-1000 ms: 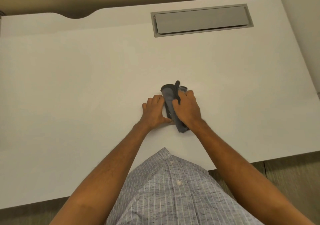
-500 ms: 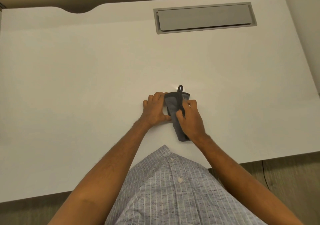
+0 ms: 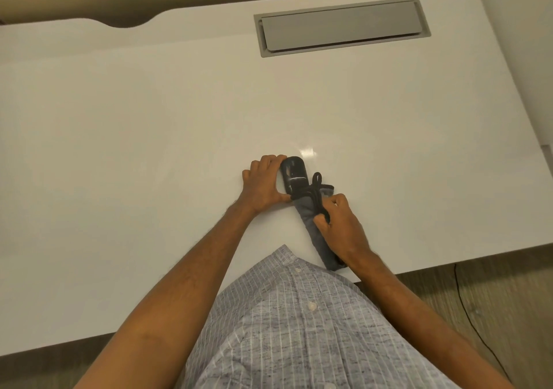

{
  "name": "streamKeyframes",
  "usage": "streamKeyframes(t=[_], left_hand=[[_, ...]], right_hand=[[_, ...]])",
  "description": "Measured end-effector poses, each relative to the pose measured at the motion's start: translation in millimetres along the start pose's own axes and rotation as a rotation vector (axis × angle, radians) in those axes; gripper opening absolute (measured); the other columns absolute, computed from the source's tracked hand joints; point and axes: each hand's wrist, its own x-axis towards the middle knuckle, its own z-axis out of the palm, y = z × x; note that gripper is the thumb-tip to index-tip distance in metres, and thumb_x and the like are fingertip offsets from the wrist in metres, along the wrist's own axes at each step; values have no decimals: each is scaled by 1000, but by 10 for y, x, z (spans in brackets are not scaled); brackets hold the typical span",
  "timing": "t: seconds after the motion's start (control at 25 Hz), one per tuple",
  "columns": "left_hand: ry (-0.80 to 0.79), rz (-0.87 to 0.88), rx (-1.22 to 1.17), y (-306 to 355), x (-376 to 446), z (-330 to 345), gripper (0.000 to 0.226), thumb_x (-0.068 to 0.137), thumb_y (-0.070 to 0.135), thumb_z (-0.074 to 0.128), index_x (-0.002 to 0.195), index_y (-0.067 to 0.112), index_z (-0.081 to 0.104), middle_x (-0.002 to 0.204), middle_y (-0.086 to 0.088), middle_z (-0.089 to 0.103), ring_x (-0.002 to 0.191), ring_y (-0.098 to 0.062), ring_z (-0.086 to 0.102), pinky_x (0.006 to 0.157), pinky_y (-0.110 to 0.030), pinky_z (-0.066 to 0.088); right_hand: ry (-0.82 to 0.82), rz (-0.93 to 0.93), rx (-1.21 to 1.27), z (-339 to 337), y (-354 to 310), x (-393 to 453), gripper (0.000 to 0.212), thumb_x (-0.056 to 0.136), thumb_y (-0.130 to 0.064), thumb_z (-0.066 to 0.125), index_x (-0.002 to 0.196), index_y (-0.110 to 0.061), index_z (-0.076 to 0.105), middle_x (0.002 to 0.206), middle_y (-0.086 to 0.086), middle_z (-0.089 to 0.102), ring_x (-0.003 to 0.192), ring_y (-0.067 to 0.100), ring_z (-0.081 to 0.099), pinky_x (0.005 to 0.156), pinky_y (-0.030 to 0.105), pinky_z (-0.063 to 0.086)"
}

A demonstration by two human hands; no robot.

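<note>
Firmly, left hand (image 3: pixel 263 182) around glossy rounded device (image 3: pixel 294 174), right hand (image 3: pixel 344 225) tight on cord (image 3: pixel 317 191) of fabric pouch (image 3: pixel 309 224).

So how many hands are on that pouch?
2. The left hand grips the black device at the mouth of the grey pouch; the right hand pinches its drawstring.

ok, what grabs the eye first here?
The two hands at the near middle of the white desk: the left hand grips a black rounded object poking out of a grey pouch, while the right hand pinches the black cord at its mouth. Next, the grey hatch set into the desk's far right side.
</note>
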Motion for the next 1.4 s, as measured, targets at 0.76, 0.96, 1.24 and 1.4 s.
streamKeyframes(t=[0.76, 0.96, 1.24, 1.4], left_hand=[[167, -203, -723, 118, -494, -237, 70, 94, 58, 57, 155, 29, 35, 146, 8, 50, 133, -17, 46, 117, -51, 37], [-312, -142, -1396, 382, -906, -456, 60, 81, 76, 60, 128, 40, 69, 141, 10, 63, 139, -16, 48, 120, -46, 29], [-199, -271, -1609, 355, -919, -573, 49, 80, 45, 82, 120, 18, 76, 127, -8, 74, 120, -23, 68, 94, -31, 59], [11, -330, -1692, 382, -859, -541, 46, 91, 36, 73, 126, 7, 68, 123, -17, 74, 115, -30, 71, 87, -36, 61]], right_hand=[[-285, 557, 1489, -585, -375, 110, 38, 100, -24, 46, 85, -13, 79, 80, 8, 75, 77, 22, 70, 72, 34, 61], [-402, 646, 1820, -447, -813, 211, 48, 103, -29, 47, 67, -8, 70, 59, 8, 65, 54, 20, 64, 55, 30, 58], [-598, 647, 1666, -311, -938, 201, 43, 89, -18, 67, 128, 0, 62, 114, 20, 68, 100, 29, 67, 100, 42, 54], [-578, 649, 1735, -252, -804, 176, 43, 91, -18, 69, 130, 0, 62, 115, 21, 72, 101, 30, 72, 92, 42, 61]])
